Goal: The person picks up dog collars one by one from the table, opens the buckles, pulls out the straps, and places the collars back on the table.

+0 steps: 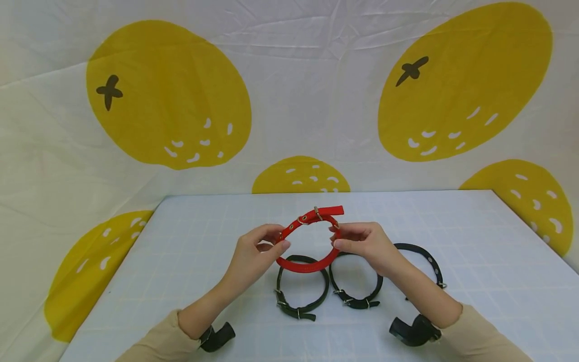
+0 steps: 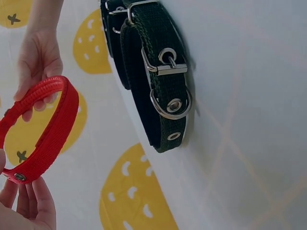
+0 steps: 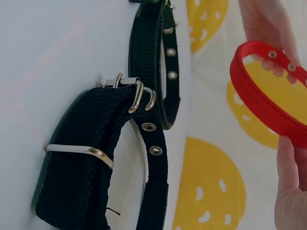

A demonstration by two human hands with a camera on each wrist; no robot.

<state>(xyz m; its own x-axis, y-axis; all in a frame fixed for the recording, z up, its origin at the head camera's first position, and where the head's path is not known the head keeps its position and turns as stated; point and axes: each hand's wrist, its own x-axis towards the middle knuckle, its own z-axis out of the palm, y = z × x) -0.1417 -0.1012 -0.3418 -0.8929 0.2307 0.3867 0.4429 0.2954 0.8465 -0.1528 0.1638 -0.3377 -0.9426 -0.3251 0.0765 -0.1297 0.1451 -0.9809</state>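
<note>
A red buckled collar (image 1: 304, 267) is held up above the table as a closed loop. My left hand (image 1: 258, 251) pinches its left side between thumb and fingers. On the opposite side, near the metal ring, my right hand (image 1: 366, 244) pinches it likewise. The strap's free end points right at the top, past the buckle. In the left wrist view, a metal eyelet shows on the red collar (image 2: 64, 136) beside the nearer hand. Below the hands lie a dark green collar (image 1: 289, 310) and a black collar (image 1: 360, 303), both buckled into loops.
Another dark collar (image 1: 429, 258) lies to the right, partly hidden by my right forearm. The white table (image 1: 181, 241) has its far edge against a white cloth (image 1: 312, 100) printed with yellow shapes. Black devices (image 1: 411, 332) sit at both wrists.
</note>
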